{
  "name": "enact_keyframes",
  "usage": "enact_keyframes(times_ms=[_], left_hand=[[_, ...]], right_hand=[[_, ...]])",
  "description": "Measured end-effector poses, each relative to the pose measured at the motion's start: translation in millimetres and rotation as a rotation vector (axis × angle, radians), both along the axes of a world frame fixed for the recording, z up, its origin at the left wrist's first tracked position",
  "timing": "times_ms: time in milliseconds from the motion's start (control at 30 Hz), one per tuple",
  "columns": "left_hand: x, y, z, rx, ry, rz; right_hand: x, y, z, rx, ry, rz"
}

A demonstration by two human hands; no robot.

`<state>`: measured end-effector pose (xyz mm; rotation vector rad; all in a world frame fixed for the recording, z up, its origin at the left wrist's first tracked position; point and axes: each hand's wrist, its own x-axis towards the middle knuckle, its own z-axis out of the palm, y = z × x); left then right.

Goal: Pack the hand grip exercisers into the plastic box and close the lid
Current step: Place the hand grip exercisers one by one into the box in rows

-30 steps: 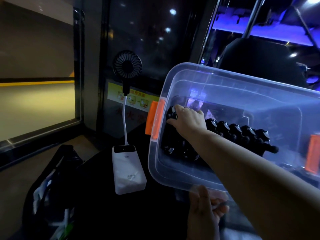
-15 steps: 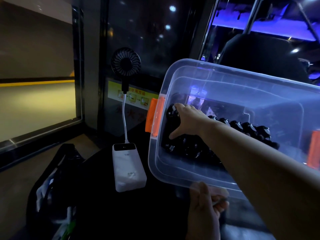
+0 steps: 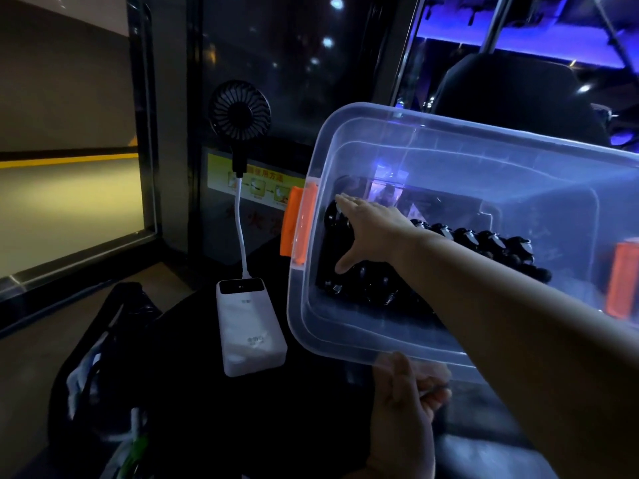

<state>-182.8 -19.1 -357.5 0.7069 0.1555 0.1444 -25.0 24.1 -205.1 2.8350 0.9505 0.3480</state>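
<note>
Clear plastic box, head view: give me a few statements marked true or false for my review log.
1. The right hand reaches inside the clear plastic box, fingers straight on the black hand grip exercisers. True.
2. The box's lid is closed. False: the top is open, with no lid on it.
3. The left hand grips the box's near rim. True.
4. The small black fan plugs into a black power bank. False: the power bank is white.
</note>
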Motion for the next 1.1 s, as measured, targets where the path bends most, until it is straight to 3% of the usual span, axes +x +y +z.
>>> enact_keyframes(times_ms=[533, 1100], left_hand=[[4.3, -12.6, -6.6, -0.033, -0.09, 0.111], [6.1, -10.2, -6.0, 0.032, -0.091, 0.084]], right_hand=[[5.1, -7.6, -2.3, 0.117, 0.046, -0.008], [7.8, -24.1, -9.9, 0.132, -0.093, -0.015]])
